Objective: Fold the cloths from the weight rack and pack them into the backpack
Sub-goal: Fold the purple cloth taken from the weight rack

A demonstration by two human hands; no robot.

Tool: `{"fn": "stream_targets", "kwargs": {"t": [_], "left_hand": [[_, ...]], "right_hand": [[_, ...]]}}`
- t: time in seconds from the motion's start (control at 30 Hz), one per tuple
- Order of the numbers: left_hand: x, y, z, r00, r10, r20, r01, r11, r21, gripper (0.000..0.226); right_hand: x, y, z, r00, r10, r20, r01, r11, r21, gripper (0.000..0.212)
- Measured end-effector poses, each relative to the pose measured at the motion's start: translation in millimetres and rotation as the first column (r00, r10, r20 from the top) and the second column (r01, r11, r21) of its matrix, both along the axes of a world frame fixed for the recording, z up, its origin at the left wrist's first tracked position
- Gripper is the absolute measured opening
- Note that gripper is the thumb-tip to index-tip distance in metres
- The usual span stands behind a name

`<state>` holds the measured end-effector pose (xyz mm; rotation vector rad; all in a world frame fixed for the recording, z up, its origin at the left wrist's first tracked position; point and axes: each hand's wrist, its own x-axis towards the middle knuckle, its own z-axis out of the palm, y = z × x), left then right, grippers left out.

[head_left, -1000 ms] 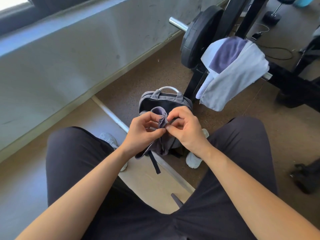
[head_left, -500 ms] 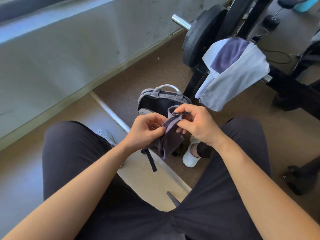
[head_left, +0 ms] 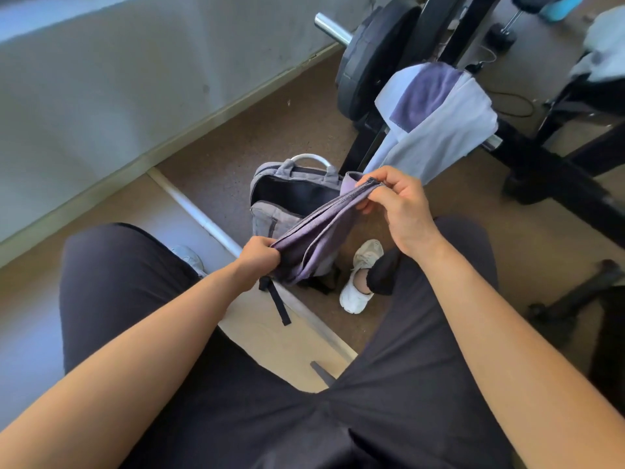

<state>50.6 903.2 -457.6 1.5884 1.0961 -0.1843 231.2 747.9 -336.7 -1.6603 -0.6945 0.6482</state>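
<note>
Grey fabric backpack [head_left: 270, 221], upright on the brown floor [head_left: 236, 157], mouth open. The left part of the mouth is uncovered and reachable from above; the purple cloth [head_left: 314, 231], stretched taut, crosses its right part. Behind it stand a black round weight plate [head_left: 372, 62] and a black rack upright [head_left: 359, 148], with white and purple draped cloths [head_left: 449, 130] just beside. Bare floor lies left of the backpack.

The held cloth [head_left: 318, 231] is soft, matt purple fabric with a stitched hem. The backpack [head_left: 270, 218] is matt grey woven cloth, its handle [head_left: 309, 159] smooth with a sheen. The pale cloth [head_left: 449, 130] looks thin and smooth. The weight plate [head_left: 368, 62] is matt black, the bar end [head_left: 333, 28] polished metal. The floor [head_left: 253, 130] is rough, speckled brown.
</note>
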Motion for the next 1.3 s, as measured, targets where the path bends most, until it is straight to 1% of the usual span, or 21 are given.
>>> {"fn": "stream_targets", "kwargs": {"t": [0.07, 0.13, 0.2, 0.27, 0.37, 0.4, 0.53, 0.57, 0.6, 0.63, 0.7, 0.8, 0.83, 0.9, 0.93, 0.97, 1.03, 1.07, 1.1, 1.2, 1.3], "left_hand": [[-4.3, 0.6, 1.4, 0.998, -0.037, -0.041, 0.033, 0.994, -0.106, 0.046], [-8.2, -1.2, 2.6, 0.999, -0.053, -0.010, 0.050, 0.971, -0.232, 0.051], [-8.7, -2.5, 2.4, 0.997, -0.065, 0.039, 0.073, 0.954, -0.290, 0.052], [-7.9, -3.0, 1.3, 0.996, -0.050, 0.077, 0.071, 0.951, -0.301, 0.049], [-6.7, 2.9, -4.5, 0.993, 0.012, 0.115, 0.021, 0.960, -0.278, 0.040], [-7.6, 5.0, -5.6, 0.992, 0.010, 0.129, 0.022, 0.968, -0.248, 0.039], [-11.3, 7.0, -0.1, 0.985, -0.074, 0.157, 0.074, 0.997, 0.002, 0.036], [-12.3, 6.6, 2.5, 0.983, -0.070, 0.171, 0.063, 0.997, 0.044, 0.036], [-13.4, 7.8, 3.0, 0.979, -0.034, 0.200, 0.027, 0.999, 0.041, 0.037], [-15.1, 10.4, 1.6, 0.970, 0.029, 0.240, -0.027, 1.000, -0.013, 0.039], [-18.0, 16.1, 1.6, 0.943, 0.149, 0.298, -0.101, 0.980, -0.173, 0.037], [-18.7, 18.4, 9.1, 0.894, 0.268, 0.358, -0.117, 0.912, -0.392, 0.021], [-18.8, 19.6, 10.1, 0.878, 0.306, 0.367, -0.130, 0.892, -0.433, 0.019], [-19.9, 23.3, 11.1, 0.860, 0.364, 0.357, -0.168, 0.863, -0.477, 0.024], [-20.9, 25.4, 10.2, 0.863, 0.360, 0.353, -0.179, 0.873, -0.453, 0.028], [-22.1, 26.7, 9.0, 0.880, 0.320, 0.352, -0.179, 0.908, -0.379, 0.031], [-23.0, 25.0, 7.9, 0.916, 0.203, 0.345, -0.147, 0.972, -0.181, 0.027], [-22.3, 22.7, 7.7, 0.926, 0.158, 0.343, -0.129, 0.986, -0.106, 0.024], [-20.8, 20.1, 7.2, 0.930, 0.142, 0.338, -0.125, 0.990, -0.072, 0.020], [-14.0, 15.6, 0.6, 0.942, 0.179, 0.283, -0.157, 0.983, -0.100, 0.008], [-7.6, 13.1, -9.8, 0.945, 0.268, 0.189, -0.250, 0.962, -0.110, 0.023]], "right_hand": [[1.3, 1.3, -1.1, 0.998, -0.059, -0.005, 0.059, 0.998, 0.007, 0.016], [2.9, 1.9, -0.2, 0.996, -0.087, -0.015, 0.088, 0.996, 0.021, 0.017], [5.0, 1.5, 1.3, 0.995, -0.091, -0.028, 0.092, 0.995, 0.034, 0.018], [7.7, 0.7, 3.2, 0.993, -0.109, -0.034, 0.111, 0.993, 0.041, 0.018], [14.4, -0.7, 6.9, 0.983, -0.179, -0.037, 0.181, 0.982, 0.061, 0.014], [16.8, -1.8, 7.4, 0.979, -0.201, -0.030, 0.202, 0.977, 0.061, 0.013], [20.9, -6.4, 4.8, 0.967, -0.251, 0.039, 0.250, 0.968, 0.020, 0.013], [21.1, -7.8, 3.3, 0.962, -0.269, 0.053, 0.268, 0.963, 0.009, 0.013], [21.6, -9.4, 2.2, 0.956, -0.286, 0.067, 0.287, 0.958, 0.000, 0.011], [22.7, -11.4, 0.6, 0.950, -0.300, 0.088, 0.302, 0.953, -0.009, 0.008], [27.4, -15.9, -3.1, 0.935, -0.309, 0.176, 0.319, 0.947, -0.030, 0.005], [35.6, -22.7, -2.9, 0.889, -0.290, 0.355, 0.339, 0.937, -0.085, 0.006], [37.9, -24.2, -1.5, 0.874, -0.289, 0.389, 0.351, 0.932, -0.096, 0.008], [41.6, -26.1, 1.9, 0.858, -0.296, 0.420, 0.367, 0.925, -0.099, 0.012], [42.9, -26.5, 3.2, 0.855, -0.294, 0.427, 0.366, 0.925, -0.097, 0.013], [43.5, -26.6, 3.8, 0.856, -0.285, 0.432, 0.358, 0.928, -0.098, 0.013], [41.1, -25.9, 5.2, 0.866, -0.250, 0.433, 0.325, 0.940, -0.108, 0.010], [38.2, -25.0, 6.2, 0.875, -0.234, 0.424, 0.307, 0.945, -0.111, 0.008], [35.1, -23.6, 7.8, 0.885, -0.222, 0.408, 0.289, 0.951, -0.108, 0.007], [26.0, -16.4, 14.1, 0.926, -0.178, 0.333, 0.205, 0.978, -0.047, 0.007], [18.3, -8.1, 24.7, 0.938, -0.094, 0.335, 0.089, 0.996, 0.031, 0.011]]}}
